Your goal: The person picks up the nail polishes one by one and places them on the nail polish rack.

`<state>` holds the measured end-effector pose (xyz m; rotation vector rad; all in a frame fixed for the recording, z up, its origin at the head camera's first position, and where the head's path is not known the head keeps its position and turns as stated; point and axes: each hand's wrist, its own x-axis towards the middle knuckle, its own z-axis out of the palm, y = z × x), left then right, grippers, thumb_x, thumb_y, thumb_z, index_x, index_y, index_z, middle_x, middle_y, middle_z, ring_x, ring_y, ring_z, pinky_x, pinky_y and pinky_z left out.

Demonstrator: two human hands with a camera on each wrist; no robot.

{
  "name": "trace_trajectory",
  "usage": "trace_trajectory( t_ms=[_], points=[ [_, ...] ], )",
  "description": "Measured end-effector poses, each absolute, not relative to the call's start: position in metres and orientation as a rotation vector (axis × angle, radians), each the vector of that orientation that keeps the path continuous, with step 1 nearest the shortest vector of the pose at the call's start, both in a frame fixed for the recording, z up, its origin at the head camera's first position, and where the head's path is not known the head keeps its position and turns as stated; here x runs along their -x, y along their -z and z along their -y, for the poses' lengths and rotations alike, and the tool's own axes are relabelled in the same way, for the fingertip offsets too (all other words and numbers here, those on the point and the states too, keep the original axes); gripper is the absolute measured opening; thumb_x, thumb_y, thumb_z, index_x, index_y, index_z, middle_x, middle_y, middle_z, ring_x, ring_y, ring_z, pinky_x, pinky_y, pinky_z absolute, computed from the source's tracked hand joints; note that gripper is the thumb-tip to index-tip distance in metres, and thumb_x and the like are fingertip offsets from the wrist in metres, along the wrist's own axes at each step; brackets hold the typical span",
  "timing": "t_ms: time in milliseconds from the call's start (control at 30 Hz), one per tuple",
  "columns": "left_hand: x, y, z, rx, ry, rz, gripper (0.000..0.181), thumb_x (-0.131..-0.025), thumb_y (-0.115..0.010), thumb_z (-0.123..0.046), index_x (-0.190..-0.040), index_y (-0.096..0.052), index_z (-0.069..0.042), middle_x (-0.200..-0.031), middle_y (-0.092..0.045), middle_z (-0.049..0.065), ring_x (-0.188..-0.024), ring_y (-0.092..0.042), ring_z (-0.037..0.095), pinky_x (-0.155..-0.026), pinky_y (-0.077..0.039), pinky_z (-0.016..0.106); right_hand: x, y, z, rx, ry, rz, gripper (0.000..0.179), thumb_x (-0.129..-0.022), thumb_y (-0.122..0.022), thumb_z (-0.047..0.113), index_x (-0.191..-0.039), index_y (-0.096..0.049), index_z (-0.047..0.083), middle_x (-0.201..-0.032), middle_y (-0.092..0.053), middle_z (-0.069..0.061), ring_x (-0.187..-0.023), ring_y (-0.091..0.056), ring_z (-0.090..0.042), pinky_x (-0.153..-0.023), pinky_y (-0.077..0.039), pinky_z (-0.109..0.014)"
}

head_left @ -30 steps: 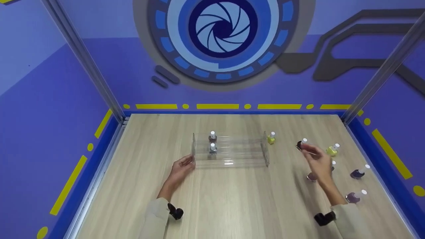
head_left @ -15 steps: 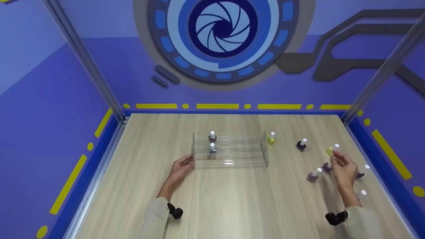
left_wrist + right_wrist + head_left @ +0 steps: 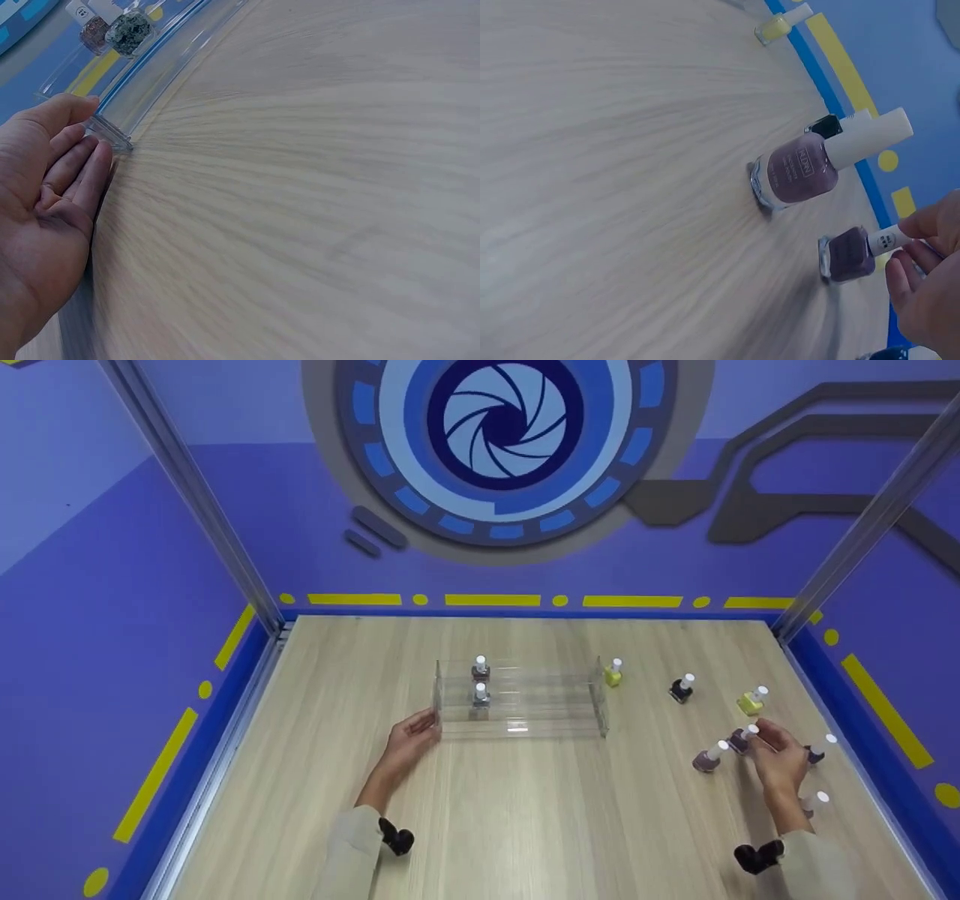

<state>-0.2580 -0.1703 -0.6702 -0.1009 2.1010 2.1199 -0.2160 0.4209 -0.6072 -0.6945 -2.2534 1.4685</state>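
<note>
Even light in the head view, greyer and hazier wrist views.
A white glint sits low on the clear rack (image 3: 525, 706), the metal rail (image 3: 210, 776) shines, and soft shadows lie on the tabletop (image 3: 525, 825). Both wrist views smear the wood grain; in the right one, the blue stripe (image 3: 810, 64) bends into a curve and broad shadow darkens the tabletop beside the dark purple bottle (image 3: 850, 255).

I'm seeing a rack (image 3: 517, 727) on the table (image 3: 510, 825) | two bottles (image 3: 481, 700) standing in its left end | seven more bottles (image 3: 705, 761) sitting off right
</note>
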Motion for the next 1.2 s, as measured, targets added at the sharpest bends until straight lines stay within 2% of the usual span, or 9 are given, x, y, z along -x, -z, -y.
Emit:
trace_trajectory(
  t_ms=[300, 533, 667, 967, 1200],
  points=[
    [0.258, 0.669, 0.170, 0.078, -2.126, -2.109, 0.051, -0.099, -0.063, -0.006, -0.146, -0.049, 0.006, -0.153, -0.048, 0.027, -0.146, -0.044, 0.040, -0.118, -0.045, 0.042, 0.219, 0.618, -0.425, 0.725, -1.424, 2.297, 0.040, -0.098, -0.066, 0.013, -0.134, -0.062, -0.005, -0.077, -0.049, 0.042, -0.075, -0.049, 0.024, -0.066, -0.044, 0.001],
    [0.258, 0.670, 0.170, 0.105, -2.103, -2.118, 0.052, -0.099, -0.064, -0.009, -0.148, -0.049, 0.002, -0.155, -0.048, 0.024, -0.148, -0.041, 0.039, -0.121, -0.040, 0.044, 0.219, 0.620, -0.423, 0.677, -1.414, 2.237, 0.034, -0.098, -0.066, 0.006, -0.129, -0.064, -0.006, -0.078, -0.050, 0.042, -0.077, -0.051, 0.023, -0.068, -0.045, 0.004],
    [0.257, 0.670, 0.170, 0.105, -2.086, -2.130, 0.052, -0.100, -0.065, -0.011, -0.148, -0.050, 0.000, -0.155, -0.048, 0.022, -0.149, -0.041, 0.038, -0.123, -0.038, 0.046, 0.219, 0.618, -0.421, 0.704, -1.421, 2.228, 0.034, -0.099, -0.065, 0.006, -0.130, -0.064, -0.006, -0.078, -0.050, 0.041, -0.077, -0.051, 0.022, -0.069, -0.045, 0.004],
    [0.257, 0.671, 0.171, 0.110, -2.078, -2.147, 0.052, -0.100, -0.064, -0.011, -0.148, -0.049, 0.003, -0.155, -0.048, 0.024, -0.148, -0.042, 0.039, -0.121, -0.040, 0.046, 0.232, 0.579, -0.410, 0.679, -1.543, 2.171, 0.035, -0.097, -0.069, 0.010, -0.128, -0.064, -0.006, -0.076, -0.058, 0.038, -0.077, -0.056, 0.019, -0.069, -0.048, 0.001],
    [0.257, 0.670, 0.171, 0.107, -2.101, -2.123, 0.051, -0.099, -0.064, -0.009, -0.147, -0.050, 0.002, -0.155, -0.049, 0.023, -0.148, -0.042, 0.038, -0.120, -0.041, 0.045, 0.240, 0.551, -0.385, 0.564, -1.617, 2.159, 0.036, -0.097, -0.070, 0.011, -0.128, -0.066, -0.005, -0.082, -0.063, 0.037, -0.082, -0.060, 0.017, -0.073, -0.049, 0.001]
  ],
)
